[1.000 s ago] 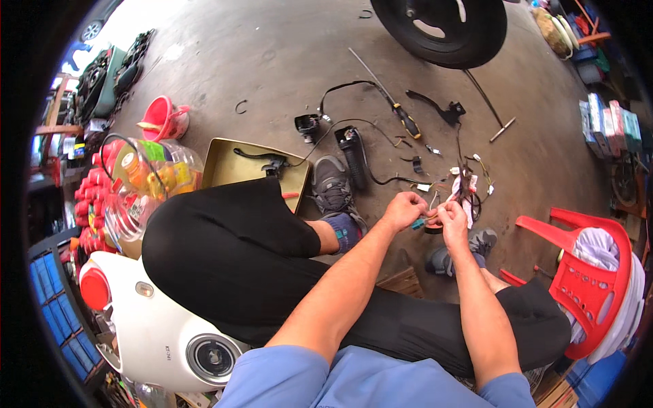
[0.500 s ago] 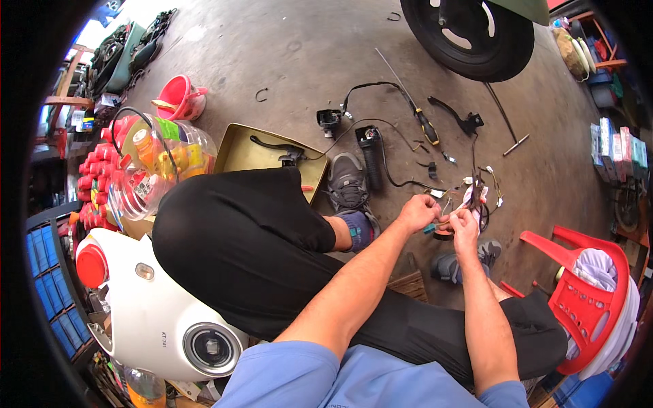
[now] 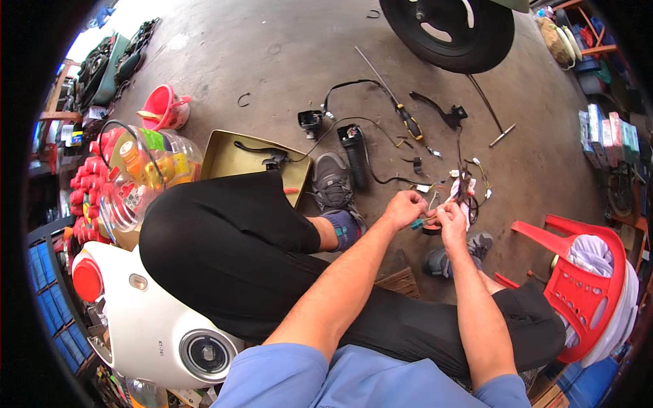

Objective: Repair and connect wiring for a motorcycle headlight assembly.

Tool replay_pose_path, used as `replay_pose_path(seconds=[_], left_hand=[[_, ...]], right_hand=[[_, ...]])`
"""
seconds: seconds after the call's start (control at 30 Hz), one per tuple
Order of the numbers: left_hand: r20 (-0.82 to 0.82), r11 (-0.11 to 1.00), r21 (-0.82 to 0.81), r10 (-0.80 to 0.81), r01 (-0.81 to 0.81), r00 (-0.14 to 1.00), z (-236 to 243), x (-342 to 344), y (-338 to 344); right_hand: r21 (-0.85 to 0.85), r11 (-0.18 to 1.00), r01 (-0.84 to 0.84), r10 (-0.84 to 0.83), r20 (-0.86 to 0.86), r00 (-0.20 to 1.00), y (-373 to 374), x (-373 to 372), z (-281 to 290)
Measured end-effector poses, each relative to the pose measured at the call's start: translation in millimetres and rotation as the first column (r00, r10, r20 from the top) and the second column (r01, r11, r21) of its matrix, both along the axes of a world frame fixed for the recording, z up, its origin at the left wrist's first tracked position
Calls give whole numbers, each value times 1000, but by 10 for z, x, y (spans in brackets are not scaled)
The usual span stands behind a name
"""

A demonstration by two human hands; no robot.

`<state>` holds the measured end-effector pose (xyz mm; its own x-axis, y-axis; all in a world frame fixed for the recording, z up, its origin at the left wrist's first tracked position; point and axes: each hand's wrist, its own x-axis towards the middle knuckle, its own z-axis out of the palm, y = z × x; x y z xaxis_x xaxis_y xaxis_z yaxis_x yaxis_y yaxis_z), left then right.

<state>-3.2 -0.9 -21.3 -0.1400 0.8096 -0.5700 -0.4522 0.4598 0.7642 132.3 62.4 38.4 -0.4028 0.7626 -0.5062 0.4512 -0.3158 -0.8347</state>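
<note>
I sit cross-legged over a concrete floor. My left hand (image 3: 404, 208) pinches a small teal connector on a bundle of thin wires (image 3: 464, 189). My right hand (image 3: 450, 218) is closed on the same wire bundle, just right of the left hand, fingertips almost touching it. The wiring runs up from my hands toward a black handlebar grip (image 3: 354, 155) and a black lever (image 3: 441, 111). A screwdriver (image 3: 405, 120) with a black and yellow handle lies beyond them on the floor.
A tan metal tray (image 3: 230, 158) holding a black lever lies left of my knee. A white scooter body panel (image 3: 146, 319) sits lower left. A clear jar of bottles (image 3: 139, 178), a black tyre (image 3: 449, 30) and a red plastic chair (image 3: 579, 285) surround me.
The view has shifted slightly; both hands stay together on the wires, the fingers working a little closer to each other.
</note>
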Motion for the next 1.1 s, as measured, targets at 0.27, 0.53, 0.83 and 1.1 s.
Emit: replay_pose_path(seconds=[0.27,0.53,0.83,1.1], left_hand=[[-27,1000,-7,-18,18,999,18,-31,-16],[-656,986,75,159,-146,738,316,-81,191],[-712,998,-45,-66,49,699,327,-62,722],[-642,975,-205,-201,87,740,245,-35,774]], right_hand=[[-27,999,28,-28,-13,1000,6,-10,-18],[-30,998,55,-55,-17,998,28,-2,-5],[19,1000,-8,8,30,1000,25,46,-5],[54,998,-21,20,19,1000,27,90,1]])
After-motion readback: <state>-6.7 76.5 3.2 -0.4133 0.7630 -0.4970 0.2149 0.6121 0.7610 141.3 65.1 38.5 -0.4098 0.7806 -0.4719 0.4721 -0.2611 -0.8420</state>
